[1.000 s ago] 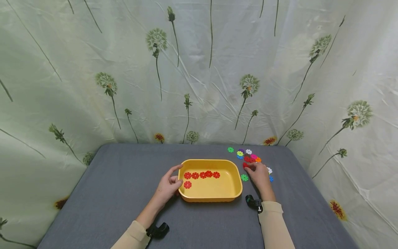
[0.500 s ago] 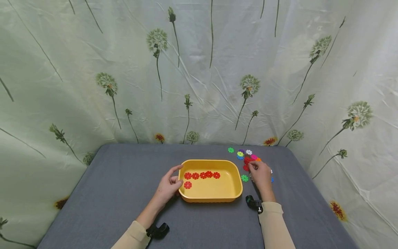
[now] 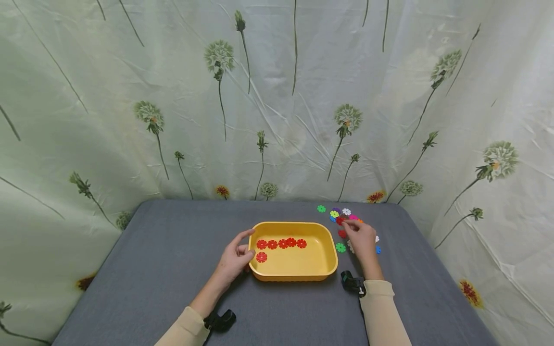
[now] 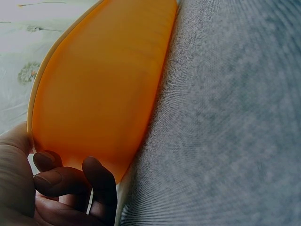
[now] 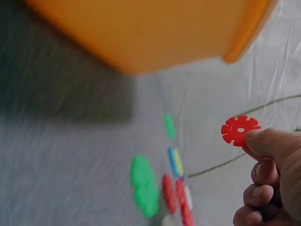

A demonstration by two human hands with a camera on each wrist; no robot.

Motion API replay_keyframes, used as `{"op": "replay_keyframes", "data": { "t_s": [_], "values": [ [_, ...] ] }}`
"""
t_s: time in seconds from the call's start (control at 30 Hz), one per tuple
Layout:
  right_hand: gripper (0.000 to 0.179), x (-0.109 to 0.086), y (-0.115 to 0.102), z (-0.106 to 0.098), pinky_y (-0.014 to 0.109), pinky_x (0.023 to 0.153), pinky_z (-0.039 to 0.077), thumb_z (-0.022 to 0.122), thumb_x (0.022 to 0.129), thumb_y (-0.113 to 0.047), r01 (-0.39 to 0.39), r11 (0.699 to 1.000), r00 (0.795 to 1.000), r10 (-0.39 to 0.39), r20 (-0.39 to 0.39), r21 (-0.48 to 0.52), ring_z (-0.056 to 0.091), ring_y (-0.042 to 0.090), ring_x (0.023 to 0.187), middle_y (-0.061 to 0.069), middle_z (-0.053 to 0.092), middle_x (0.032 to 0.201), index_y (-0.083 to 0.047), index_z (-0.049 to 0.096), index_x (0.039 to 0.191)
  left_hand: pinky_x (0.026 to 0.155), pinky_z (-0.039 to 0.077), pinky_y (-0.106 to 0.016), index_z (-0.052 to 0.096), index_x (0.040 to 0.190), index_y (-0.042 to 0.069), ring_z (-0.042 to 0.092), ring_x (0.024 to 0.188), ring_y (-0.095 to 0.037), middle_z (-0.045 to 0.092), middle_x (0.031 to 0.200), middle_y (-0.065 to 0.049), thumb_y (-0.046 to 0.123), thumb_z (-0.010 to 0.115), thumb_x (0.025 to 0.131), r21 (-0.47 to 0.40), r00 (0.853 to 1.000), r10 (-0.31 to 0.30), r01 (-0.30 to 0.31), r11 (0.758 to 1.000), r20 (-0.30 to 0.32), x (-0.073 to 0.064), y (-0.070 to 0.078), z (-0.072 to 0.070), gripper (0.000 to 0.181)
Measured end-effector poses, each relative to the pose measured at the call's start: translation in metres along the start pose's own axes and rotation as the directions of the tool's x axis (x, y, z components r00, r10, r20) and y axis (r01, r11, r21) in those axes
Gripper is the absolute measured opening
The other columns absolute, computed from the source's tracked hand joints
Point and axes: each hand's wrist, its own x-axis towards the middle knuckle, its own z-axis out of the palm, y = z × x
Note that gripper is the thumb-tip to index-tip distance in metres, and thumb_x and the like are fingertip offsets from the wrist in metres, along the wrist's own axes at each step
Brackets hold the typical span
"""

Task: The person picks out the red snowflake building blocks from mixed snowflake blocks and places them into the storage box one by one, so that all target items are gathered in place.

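Observation:
A yellow plastic tub [image 3: 294, 264] rests on the grey table. My left hand [image 3: 233, 258] grips its left rim, thumb on the edge and fingers against the outer wall. Inside the tub lie several red snowflake discs [image 3: 272, 244], mostly in a row, with one lower at the left. To the right of the tub, my right hand [image 3: 363, 241] pinches a red snowflake disc [image 5: 233, 129] between thumb and forefinger. In the right wrist view that disc is lifted above the table, its other fingers curled below.
Loose discs of several colours lie around the right hand, among them a green one [image 3: 340, 247], a red one [image 3: 342, 234] and a white one [image 3: 346, 211]. A flowered curtain [image 3: 277, 120] hangs behind the table [image 3: 173, 269].
My right hand has let a red disc down beside the tub, then moved up to the pile and lifted another red disc. The left hand stays on the rim.

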Motion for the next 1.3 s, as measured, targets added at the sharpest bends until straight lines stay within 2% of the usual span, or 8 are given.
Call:
{"op": "replay_keyframes", "data": {
  "t_s": [0.23, 0.43, 0.53, 0.73, 0.9, 1.0, 1.13, 1.3],
  "values": [
    [0.027, -0.002, -0.026, -0.004, 0.017, 0.061, 0.045, 0.077, 0.097, -0.026, -0.052, 0.989, 0.999, 0.050, 0.019, 0.140, 0.056, 0.010, 0.072, 0.014, 0.075, 0.090, -0.002, 0.082, 0.109, 0.054, 0.045, -0.026, 0.052, 0.153, 0.022, 0.050, 0.058, -0.017, 0.054, 0.070, 0.000, 0.003, 0.066, 0.097, 0.000, 1.000, -0.001, 0.001, 1.000, 0.004, 0.001, 0.000, 0.000, 0.061],
    [0.033, -0.005, -0.046, -0.004, 0.018, 0.062, 0.048, 0.077, 0.097, -0.030, -0.126, 0.960, 0.988, 0.098, 0.123, 0.249, 0.056, 0.014, 0.078, 0.009, 0.074, 0.095, -0.001, 0.080, 0.113, 0.053, 0.044, -0.026, 0.053, 0.153, 0.022, 0.049, 0.058, -0.017, 0.054, 0.071, -0.001, 0.003, 0.067, 0.097, -0.004, 1.000, 0.000, 0.000, 1.000, 0.007, 0.001, -0.001, -0.001, 0.061],
    [0.033, -0.008, -0.054, -0.001, 0.018, 0.067, 0.049, 0.078, 0.097, -0.032, -0.143, 0.950, 0.981, 0.099, 0.167, 0.278, 0.057, 0.016, 0.083, 0.005, 0.074, 0.096, -0.003, 0.080, 0.113, 0.053, 0.044, -0.026, 0.053, 0.153, 0.022, 0.049, 0.058, -0.017, 0.055, 0.071, -0.001, 0.003, 0.067, 0.097, -0.005, 1.000, -0.001, 0.001, 1.000, 0.012, 0.001, -0.001, -0.001, 0.061],
    [0.030, -0.016, -0.073, 0.005, 0.019, 0.073, 0.049, 0.079, 0.096, -0.028, -0.170, 0.927, 0.967, 0.092, 0.236, 0.335, 0.058, 0.018, 0.089, 0.007, 0.074, 0.100, -0.003, 0.080, 0.113, 0.053, 0.044, -0.026, 0.053, 0.154, 0.021, 0.049, 0.057, -0.017, 0.055, 0.071, -0.001, 0.003, 0.067, 0.097, -0.005, 1.000, -0.001, 0.001, 1.000, 0.016, 0.001, 0.000, 0.000, 0.061],
    [0.027, -0.021, -0.081, 0.015, 0.019, 0.074, 0.050, 0.079, 0.096, -0.024, -0.153, 0.930, 0.958, 0.056, 0.281, 0.334, 0.058, 0.015, 0.087, 0.007, 0.076, 0.100, -0.002, 0.081, 0.110, 0.052, 0.043, -0.026, 0.052, 0.154, 0.021, 0.049, 0.057, -0.017, 0.055, 0.071, -0.001, 0.004, 0.068, 0.097, -0.002, 1.000, 0.002, -0.002, 1.000, 0.013, 0.000, 0.001, 0.000, 0.062],
    [0.025, -0.023, -0.087, 0.023, 0.023, 0.073, 0.048, 0.079, 0.096, -0.024, -0.159, 0.935, 0.934, 0.039, 0.354, 0.317, 0.057, 0.015, 0.085, 0.009, 0.077, 0.100, -0.002, 0.082, 0.107, 0.052, 0.043, -0.026, 0.053, 0.154, 0.021, 0.049, 0.056, -0.017, 0.056, 0.071, -0.001, 0.004, 0.068, 0.097, -0.001, 1.000, 0.004, -0.004, 1.000, 0.010, 0.000, 0.001, 0.000, 0.062],
    [0.025, -0.027, -0.096, 0.033, 0.028, 0.074, 0.045, 0.078, 0.096, -0.025, -0.175, 0.947, 0.885, 0.032, 0.464, 0.269, 0.058, 0.016, 0.087, 0.010, 0.078, 0.101, -0.003, 0.082, 0.105, 0.052, 0.044, -0.026, 0.053, 0.153, 0.022, 0.048, 0.056, -0.017, 0.055, 0.071, -0.001, 0.004, 0.068, 0.097, -0.003, 1.000, 0.001, -0.001, 1.000, 0.007, 0.000, 0.001, -0.001, 0.061],
    [0.022, -0.033, -0.105, 0.046, 0.031, 0.073, 0.048, 0.078, 0.095, -0.024, -0.162, 0.954, 0.841, 0.000, 0.541, 0.251, 0.062, 0.018, 0.087, 0.009, 0.080, 0.102, -0.004, 0.083, 0.103, 0.053, 0.044, -0.026, 0.053, 0.153, 0.022, 0.048, 0.056, -0.017, 0.055, 0.071, -0.001, 0.004, 0.068, 0.097, -0.003, 1.000, 0.000, 0.000, 1.000, 0.010, 0.000, 0.001, -0.002, 0.061]
  ]
}}
